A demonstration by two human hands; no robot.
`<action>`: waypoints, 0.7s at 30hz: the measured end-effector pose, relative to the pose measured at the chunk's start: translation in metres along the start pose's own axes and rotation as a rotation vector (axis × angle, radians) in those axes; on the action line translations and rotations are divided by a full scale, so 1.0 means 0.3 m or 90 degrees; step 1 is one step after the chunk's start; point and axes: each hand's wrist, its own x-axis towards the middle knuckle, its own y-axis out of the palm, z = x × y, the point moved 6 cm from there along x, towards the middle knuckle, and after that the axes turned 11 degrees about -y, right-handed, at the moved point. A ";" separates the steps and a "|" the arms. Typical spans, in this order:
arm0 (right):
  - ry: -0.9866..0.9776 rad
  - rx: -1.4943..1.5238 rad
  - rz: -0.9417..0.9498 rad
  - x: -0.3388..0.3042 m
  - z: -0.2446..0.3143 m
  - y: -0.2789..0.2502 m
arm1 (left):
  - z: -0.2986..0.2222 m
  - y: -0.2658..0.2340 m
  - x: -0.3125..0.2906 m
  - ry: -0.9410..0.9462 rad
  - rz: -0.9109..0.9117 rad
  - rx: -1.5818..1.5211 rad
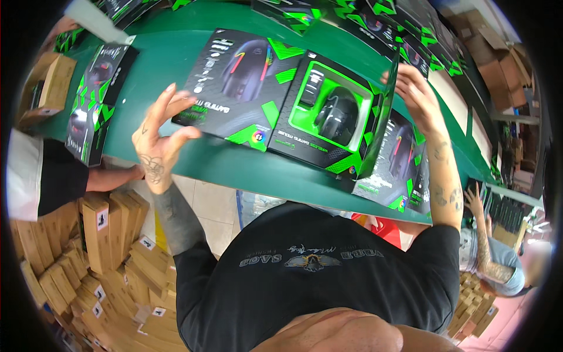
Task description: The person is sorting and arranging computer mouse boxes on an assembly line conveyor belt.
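A black and green gaming mouse box (275, 146) lies on the green table in front of me with its front cover (234, 70) folded out to the left. Through the window of the box a black mouse (338, 116) shows in a green-edged tray. My left hand (158, 138) is open at the cover's left edge, thumb and fingers apart; whether a fingertip touches it I cannot tell. Along the box's right side rises a dark panel (384, 114). My right hand (417, 94) has its fingers closed around the upper edge of that panel, partly hidden.
Another mouse box (402, 155) lies partly under my right forearm. More stand at the left (97, 100) and along the far edge. Brown cartons (111, 229) pile up on the floor at left. One person's arm (114, 178) is at the left, another person (495, 258) at the right.
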 end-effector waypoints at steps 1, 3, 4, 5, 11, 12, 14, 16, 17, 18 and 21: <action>0.000 -0.022 -0.029 -0.033 0.012 -0.056 | -0.001 0.020 0.013 -0.007 0.022 -0.187; -0.004 -0.117 -0.098 -0.119 0.054 -0.128 | -0.127 0.019 0.038 0.070 -0.064 0.076; 0.001 -0.152 -0.137 -0.164 0.074 -0.167 | -0.132 0.004 0.056 0.003 -0.028 0.141; 0.006 -0.205 -0.141 -0.204 0.090 -0.194 | -0.075 -0.005 0.058 0.011 -0.022 0.182; 0.086 -0.565 -0.173 -0.409 0.112 -0.251 | 0.095 0.048 -0.013 -0.315 0.000 -0.012; 0.095 -0.649 -0.183 -0.447 0.118 -0.264 | 0.105 0.043 -0.024 -0.263 -0.045 -0.043; 0.134 -0.791 -0.229 -0.515 0.156 -0.285 | 0.081 0.021 -0.019 -0.200 -0.109 -0.129; 0.178 -0.917 -0.248 -0.651 0.138 -0.391 | 0.030 0.018 -0.003 -0.189 -0.100 -0.203; 0.201 -0.937 -0.277 -0.724 0.131 -0.430 | -0.005 0.027 0.006 -0.179 -0.080 -0.279; 0.213 -0.918 -0.322 -0.804 0.114 -0.480 | -0.059 0.041 0.002 -0.172 -0.074 -0.295; 0.373 -0.825 -0.412 -0.972 0.044 -0.583 | -0.288 0.151 -0.038 0.111 0.049 -0.315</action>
